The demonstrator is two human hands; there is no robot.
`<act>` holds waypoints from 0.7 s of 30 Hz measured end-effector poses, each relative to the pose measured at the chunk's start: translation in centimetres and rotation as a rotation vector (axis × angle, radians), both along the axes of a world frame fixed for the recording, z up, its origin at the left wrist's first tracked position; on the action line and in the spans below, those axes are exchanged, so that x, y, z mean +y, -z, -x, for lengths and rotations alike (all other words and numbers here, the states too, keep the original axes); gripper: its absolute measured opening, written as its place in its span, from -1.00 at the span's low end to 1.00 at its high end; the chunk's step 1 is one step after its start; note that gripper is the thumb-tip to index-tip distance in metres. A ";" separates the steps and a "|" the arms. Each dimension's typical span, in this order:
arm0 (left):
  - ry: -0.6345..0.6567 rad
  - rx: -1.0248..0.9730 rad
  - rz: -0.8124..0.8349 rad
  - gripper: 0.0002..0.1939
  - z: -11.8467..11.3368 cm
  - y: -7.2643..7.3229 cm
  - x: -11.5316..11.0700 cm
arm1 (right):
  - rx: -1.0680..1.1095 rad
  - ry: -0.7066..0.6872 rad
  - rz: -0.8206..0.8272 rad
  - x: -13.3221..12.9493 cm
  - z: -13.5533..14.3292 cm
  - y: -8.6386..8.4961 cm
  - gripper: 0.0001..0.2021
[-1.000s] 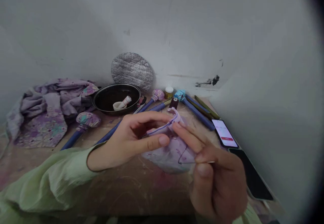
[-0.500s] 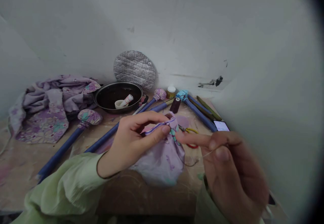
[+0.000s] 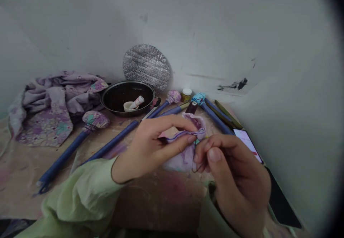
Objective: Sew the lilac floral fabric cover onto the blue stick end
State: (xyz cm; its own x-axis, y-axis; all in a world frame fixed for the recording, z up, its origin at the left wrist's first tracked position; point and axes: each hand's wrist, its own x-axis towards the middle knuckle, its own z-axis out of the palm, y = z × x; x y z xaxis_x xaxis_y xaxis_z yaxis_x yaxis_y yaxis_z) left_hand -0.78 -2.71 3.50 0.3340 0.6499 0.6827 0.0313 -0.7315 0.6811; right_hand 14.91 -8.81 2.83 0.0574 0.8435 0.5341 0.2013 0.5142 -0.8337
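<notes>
Lilac floral fabric (image 3: pixel 181 161) hangs gathered below my left hand (image 3: pixel 150 148), which pinches its folded edge between thumb and fingers. A purple line runs along that edge. My right hand (image 3: pixel 228 173) is closed close by on the right, thumb against the curled forefinger. A thin dark thread (image 3: pixel 194 169) loops at its fingertips, beside the cloth. Whether a needle is between those fingers is hidden. Just behind the fabric stands a dark thread spool (image 3: pixel 191 108), partly covered by it.
Blue sticks with cloth-wrapped heads (image 3: pixel 95 119) lie across the table. At the back are a black pan (image 3: pixel 107 105) holding a small cup (image 3: pixel 129 106), a silver disc (image 3: pixel 146 66) against the wall, and a lidded jar (image 3: pixel 186 95). Crumpled floral cloth (image 3: pixel 44 123) lies left; a lit phone (image 3: pixel 247 143) right.
My right hand has come in from the right to the fabric edge, its outstretched finger now curled. The fabric and my left hand have shifted slightly right, and the camera view has moved a little.
</notes>
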 end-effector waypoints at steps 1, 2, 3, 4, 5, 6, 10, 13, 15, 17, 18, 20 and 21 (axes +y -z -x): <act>0.071 0.035 -0.023 -0.88 0.2 -0.2 0.6 | 0.015 -0.007 0.009 0.1 0.0 0.2 -0.86; 0.133 0.086 -0.004 -0.88 0.5 -0.5 1.0 | 0.030 -0.011 0.023 0.2 0.0 0.4 -0.86; 0.189 0.128 0.037 -0.89 0.7 -0.6 1.4 | 0.037 -0.013 0.032 0.2 0.0 0.5 -0.86; 0.235 0.145 0.085 -0.91 0.9 -0.7 1.6 | 0.038 -0.018 0.039 0.2 0.0 0.5 -0.87; 0.265 0.146 0.134 -0.93 1.0 -0.7 1.6 | 0.031 -0.027 0.048 0.1 0.0 0.5 -0.87; 0.279 0.128 0.170 -0.94 1.1 -0.6 1.4 | 0.025 -0.040 0.054 0.0 -0.1 0.5 -0.87; 0.169 0.036 0.127 -0.90 0.6 0.4 0.3 | -0.007 -0.093 0.059 -0.1 -0.4 0.4 -0.86; 0.021 0.027 0.033 -0.87 0.1 1.2 -0.6 | -0.091 -0.040 0.062 0.1 -0.6 0.3 -0.85; -0.055 0.028 0.016 -0.85 0.0 1.5 -1.0 | -0.146 -0.002 0.078 0.3 -0.6 0.3 -0.85; -0.100 0.018 0.046 -0.82 0.0 1.7 -1.2 | -0.157 0.014 0.098 0.4 -0.4 0.2 -0.86; -0.111 0.004 0.076 -0.81 0.1 1.7 -1.3 | -0.145 0.020 0.106 0.4 -0.3 0.2 -0.86; -0.101 -0.032 0.131 -0.78 0.1 1.8 -1.4 | -0.106 0.032 0.115 0.4 -0.1 0.1 -0.86; -0.090 -0.049 0.146 -0.78 0.1 1.8 -1.4 | -0.090 0.039 0.116 0.4 0.0 0.0 -0.85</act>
State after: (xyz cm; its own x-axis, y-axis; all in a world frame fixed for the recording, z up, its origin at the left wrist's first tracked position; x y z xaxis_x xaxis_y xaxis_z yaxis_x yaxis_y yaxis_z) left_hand -0.91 -4.08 1.74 0.2383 0.7694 0.5927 0.0564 -0.6202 0.7824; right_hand 14.95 -8.40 2.83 0.0480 0.8979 0.4375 0.2957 0.4056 -0.8649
